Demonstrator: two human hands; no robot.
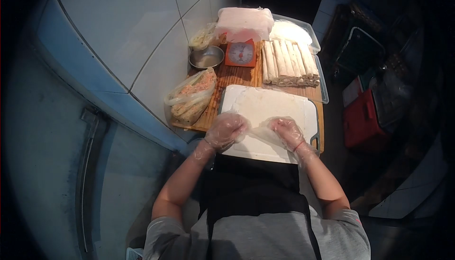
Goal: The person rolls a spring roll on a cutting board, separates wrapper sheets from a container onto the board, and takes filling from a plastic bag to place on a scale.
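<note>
Both my hands wear clear plastic gloves and are over a white cutting board [294, 109] with a dark grip slot at its right edge. My left hand [228, 129] is closed, its fingers curled at the left side of a thin, pale wrapper sheet [266, 134]. Pinched at the sheet's other side is my right hand [286, 131], also closed. The sheet stretches between the two hands, close above the board's near part. Its lower edge is hard to tell from the white board.
Long pale rolls [289, 63] are stacked behind the board, beside an orange dial scale [241, 53]. A metal bowl [206, 58] and a bag of orange-flecked filling [192, 94] stand left. Farther back are a pink-white wrapped bundle [244, 20] and a plastic container [310, 35]. A tiled wall borders the left.
</note>
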